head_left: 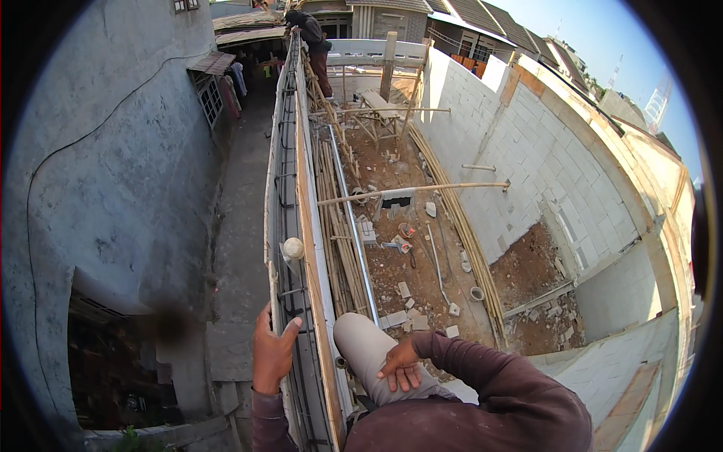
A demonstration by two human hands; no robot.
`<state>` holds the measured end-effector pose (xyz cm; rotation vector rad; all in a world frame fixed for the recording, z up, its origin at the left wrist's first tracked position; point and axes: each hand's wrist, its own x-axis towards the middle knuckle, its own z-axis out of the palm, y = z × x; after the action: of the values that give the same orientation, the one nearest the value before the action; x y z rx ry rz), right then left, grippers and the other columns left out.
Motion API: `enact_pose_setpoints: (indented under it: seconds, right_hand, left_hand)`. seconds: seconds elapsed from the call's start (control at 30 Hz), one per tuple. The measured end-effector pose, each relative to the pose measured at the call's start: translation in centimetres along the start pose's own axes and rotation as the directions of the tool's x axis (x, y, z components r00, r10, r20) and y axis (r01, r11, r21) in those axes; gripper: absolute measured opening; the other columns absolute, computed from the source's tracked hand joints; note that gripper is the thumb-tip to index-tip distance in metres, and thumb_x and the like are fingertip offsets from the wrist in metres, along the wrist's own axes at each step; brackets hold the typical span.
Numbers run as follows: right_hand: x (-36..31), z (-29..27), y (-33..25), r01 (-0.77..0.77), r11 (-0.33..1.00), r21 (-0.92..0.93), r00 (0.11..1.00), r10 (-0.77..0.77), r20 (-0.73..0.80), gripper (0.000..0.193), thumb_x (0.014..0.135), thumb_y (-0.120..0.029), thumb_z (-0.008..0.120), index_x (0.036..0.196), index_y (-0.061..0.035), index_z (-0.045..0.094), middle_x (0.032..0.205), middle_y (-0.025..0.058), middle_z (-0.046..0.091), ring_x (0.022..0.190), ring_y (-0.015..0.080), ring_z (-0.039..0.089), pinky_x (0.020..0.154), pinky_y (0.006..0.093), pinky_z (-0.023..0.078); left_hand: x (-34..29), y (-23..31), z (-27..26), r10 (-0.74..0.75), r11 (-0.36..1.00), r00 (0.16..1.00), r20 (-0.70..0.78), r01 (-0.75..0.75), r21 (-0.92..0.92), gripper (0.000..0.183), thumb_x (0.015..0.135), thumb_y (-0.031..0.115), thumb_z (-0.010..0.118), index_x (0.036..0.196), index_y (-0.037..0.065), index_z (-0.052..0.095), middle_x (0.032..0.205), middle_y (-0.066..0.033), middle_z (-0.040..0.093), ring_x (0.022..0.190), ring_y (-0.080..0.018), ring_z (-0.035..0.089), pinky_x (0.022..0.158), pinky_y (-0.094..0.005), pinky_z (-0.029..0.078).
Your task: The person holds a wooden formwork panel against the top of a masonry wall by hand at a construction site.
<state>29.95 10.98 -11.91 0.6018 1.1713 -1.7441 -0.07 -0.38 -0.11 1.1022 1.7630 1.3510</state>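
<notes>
While the left hand (273, 354) clasps the board (274, 290) and the right hand (401, 366) rests open on the thigh (360, 346), weight is best kept centred.

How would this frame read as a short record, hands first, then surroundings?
Left hand: at the edge of the left board; grip firmness unclear
Right hand: open on the trousered leg
Ahead of hands: dark bars between left board and right board; pale round object over them
Below right: bamboo poles on soil
Far end: another person
</notes>
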Motion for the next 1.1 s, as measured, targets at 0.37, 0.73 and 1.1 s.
enact_pose_setpoints:
  seconds: [0.37, 0.73, 1.1]
  right_hand:
    - [0.36, -0.20, 0.39, 0.000, 1.000, 0.005, 1.000, 0.000, 0.011, 0.069, 0.104, -0.066, 0.050, 0.121, -0.0035, 0.072, 0.093, 0.0123, 0.078, 0.074, 0.0262, 0.078, 0.065, 0.0423, 0.063]
    - [-0.01, -0.04, -0.23, -0.012, 1.000, 0.010, 1.000, 0.012, 0.003, 0.073, 0.104, -0.067, 0.050, 0.124, -0.0003, 0.073, 0.093, 0.0149, 0.079, 0.073, 0.0265, 0.078, 0.066, 0.0411, 0.063]
    - [-0.01, -0.04, -0.11, -0.007, 1.000, 0.014, 1.000, 0.007, 0.007, 0.072, 0.104, -0.066, 0.051, 0.124, -0.0004, 0.073, 0.094, 0.0148, 0.079, 0.073, 0.0262, 0.078, 0.066, 0.0407, 0.063]
  left_hand:
    - [-0.02, -0.03, -0.02, -0.024, 0.999, 1.000, 0.012, 0.024, -0.026, 0.060, 0.097, 0.021, 0.076, 0.145, -0.006, 0.053, 0.130, -0.0188, 0.066, 0.116, -0.0249, 0.066, 0.102, -0.0375, 0.050]
    - [0.04, 0.10, -0.09, -0.004, 1.000, 1.000, 0.010, 0.004, -0.006, 0.055, 0.098, 0.015, 0.075, 0.144, -0.006, 0.053, 0.127, -0.0112, 0.069, 0.111, -0.0167, 0.065, 0.102, -0.0329, 0.050]
    - [-0.14, 0.25, -0.04, -0.009, 0.999, 1.000, 0.018, 0.010, -0.042, 0.061, 0.097, 0.020, 0.076, 0.146, -0.006, 0.052, 0.129, -0.0185, 0.066, 0.115, -0.0240, 0.066, 0.101, -0.0374, 0.051]
